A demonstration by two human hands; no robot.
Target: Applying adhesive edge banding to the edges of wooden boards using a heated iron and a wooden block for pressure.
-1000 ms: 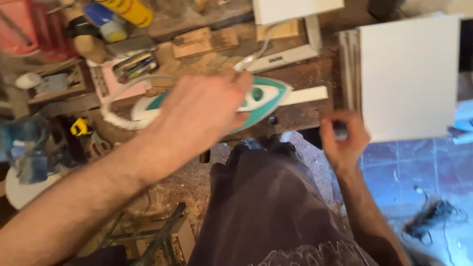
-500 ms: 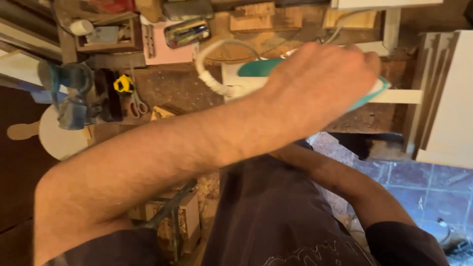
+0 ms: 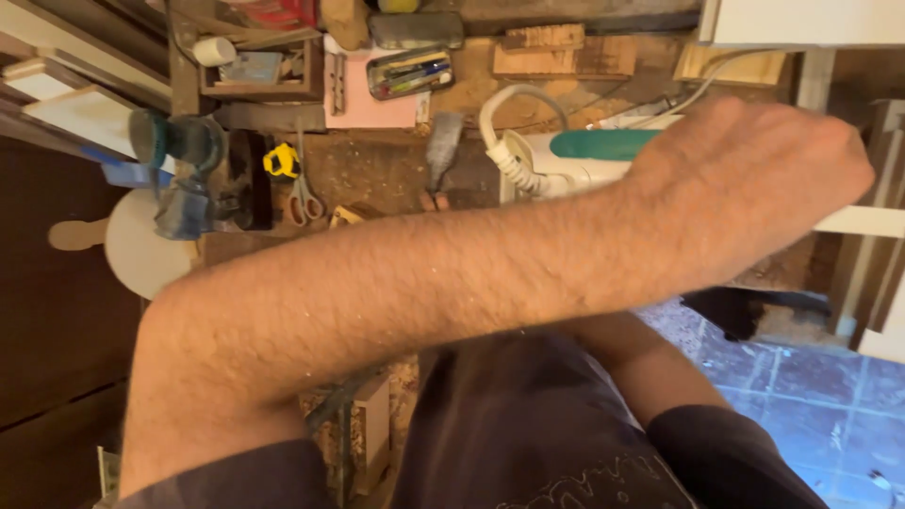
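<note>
The left hand [image 3: 754, 179] is seen at the upper right of the frame, laid over the handle of a white and teal iron [image 3: 584, 155]. The fingers are folded down out of sight on the far side, so the hold is taken to be closed around the handle, though the fingertips themselves cannot be seen. The iron rests on the workbench [image 3: 386, 170], its rear end and coiled white cord [image 3: 504, 141] showing left of the hand, its front hidden beneath it. A white strip [image 3: 863, 221] runs out to the right from under the hand, along the bench edge.

The right hand is not shown — only a forearm passes under the left arm at centre frame, so its state cannot be told.

To do the ironing well, the sole is best kept flat on the strip and moved slowly and evenly, with steady downward pressure so that heat is spread without scorching. The cord should be kept clear of the hot sole — it lies close behind the iron.

Further left on the bench, scissors [image 3: 302, 198] and a yellow tape measure [image 3: 280, 160] are seen beside a teal power tool [image 3: 184, 170]. A brush [image 3: 441, 151] lies near centre, and a pencil case [image 3: 413, 71] sits above it.
</note>
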